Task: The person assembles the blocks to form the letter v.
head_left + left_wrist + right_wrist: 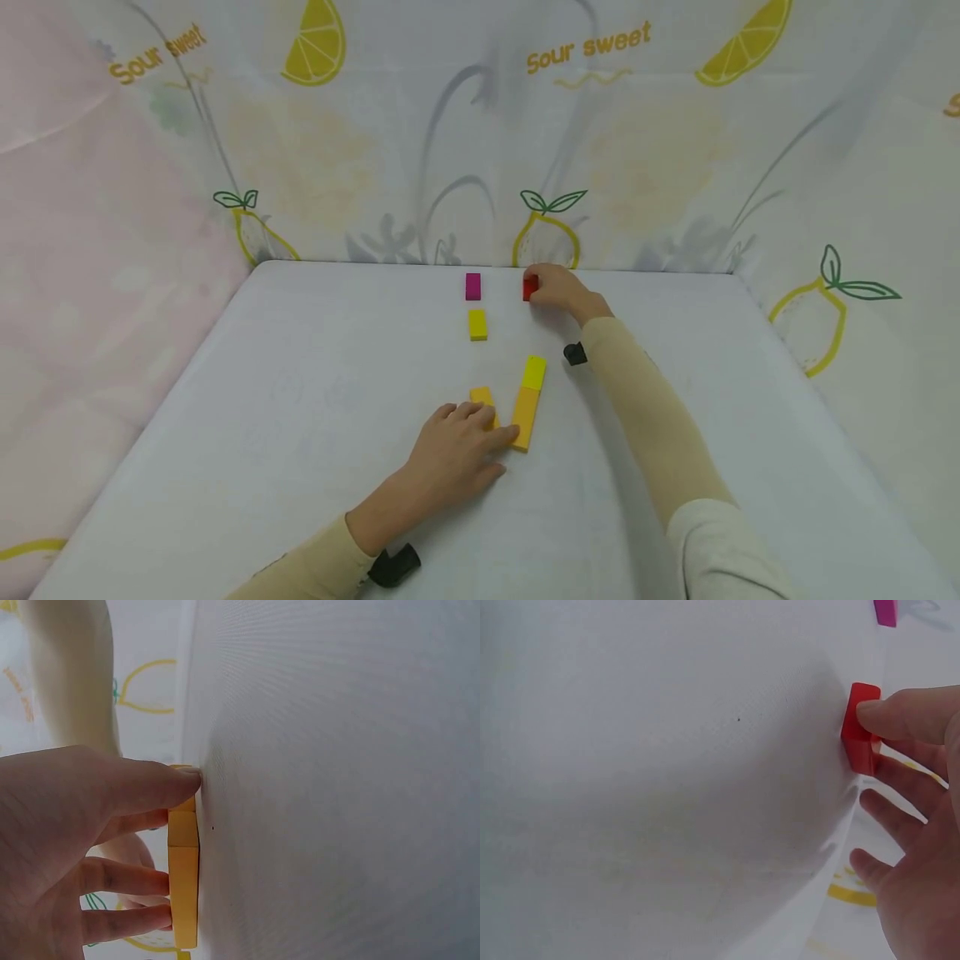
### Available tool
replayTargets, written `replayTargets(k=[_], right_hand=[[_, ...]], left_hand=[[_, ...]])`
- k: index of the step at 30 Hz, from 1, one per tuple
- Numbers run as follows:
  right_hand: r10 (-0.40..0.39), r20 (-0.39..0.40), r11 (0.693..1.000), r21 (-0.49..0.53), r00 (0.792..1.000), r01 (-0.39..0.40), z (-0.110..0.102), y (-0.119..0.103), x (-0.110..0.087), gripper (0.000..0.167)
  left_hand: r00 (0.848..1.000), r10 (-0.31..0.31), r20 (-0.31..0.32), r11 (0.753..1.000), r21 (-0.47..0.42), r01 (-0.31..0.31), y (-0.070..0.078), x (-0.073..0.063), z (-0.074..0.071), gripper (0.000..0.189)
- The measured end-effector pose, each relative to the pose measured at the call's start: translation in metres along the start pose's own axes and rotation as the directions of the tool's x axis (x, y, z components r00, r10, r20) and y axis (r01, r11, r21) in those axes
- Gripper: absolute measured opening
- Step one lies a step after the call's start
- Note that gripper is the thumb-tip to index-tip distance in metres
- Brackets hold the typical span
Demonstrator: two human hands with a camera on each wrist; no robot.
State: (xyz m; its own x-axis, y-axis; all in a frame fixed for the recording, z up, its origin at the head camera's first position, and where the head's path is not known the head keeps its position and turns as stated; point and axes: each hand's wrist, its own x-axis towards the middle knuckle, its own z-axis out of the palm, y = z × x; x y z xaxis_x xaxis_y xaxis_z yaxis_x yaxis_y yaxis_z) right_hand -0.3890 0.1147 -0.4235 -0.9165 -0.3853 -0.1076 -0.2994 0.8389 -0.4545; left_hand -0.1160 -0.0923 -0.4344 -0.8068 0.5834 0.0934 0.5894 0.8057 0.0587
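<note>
At the far edge of the table, my right hand [558, 292] pinches a small red block [861, 754] between thumb and fingers; in the right wrist view the block touches the white surface. My left hand [457, 450] lies nearer the front with its fingers extended over an orange block [482, 395], covering part of it. One of its fingertips touches a second orange block [527, 414]. A bright yellow block [534, 372] lies end to end with that second block. In the left wrist view, the thumb and fingers rest against orange blocks [184, 881].
A magenta block [472, 287] lies left of the red one, with a yellow block [477, 325] in front of it. The white table [300, 400] meets a lemon-printed cloth [390, 150] at its back edge. Black devices [574, 354] sit at both wrists.
</note>
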Motion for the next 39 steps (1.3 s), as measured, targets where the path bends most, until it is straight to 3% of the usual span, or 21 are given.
replayTargets(k=[13,39], right_hand=[[0.007,-0.004,0.999,-0.043,1.000,-0.008,0.004,0.003,0.001,0.050],[-0.071,-0.004,0.996,-0.051,0.997,0.070,-0.007,0.008,-0.025,0.045]], left_hand=[[1.000,-0.008,0.010,1.000,0.004,0.008,0.000,0.000,0.000,0.046],[1.000,-0.006,0.004,1.000,0.008,0.005,0.001,0.001,0.001,0.046]])
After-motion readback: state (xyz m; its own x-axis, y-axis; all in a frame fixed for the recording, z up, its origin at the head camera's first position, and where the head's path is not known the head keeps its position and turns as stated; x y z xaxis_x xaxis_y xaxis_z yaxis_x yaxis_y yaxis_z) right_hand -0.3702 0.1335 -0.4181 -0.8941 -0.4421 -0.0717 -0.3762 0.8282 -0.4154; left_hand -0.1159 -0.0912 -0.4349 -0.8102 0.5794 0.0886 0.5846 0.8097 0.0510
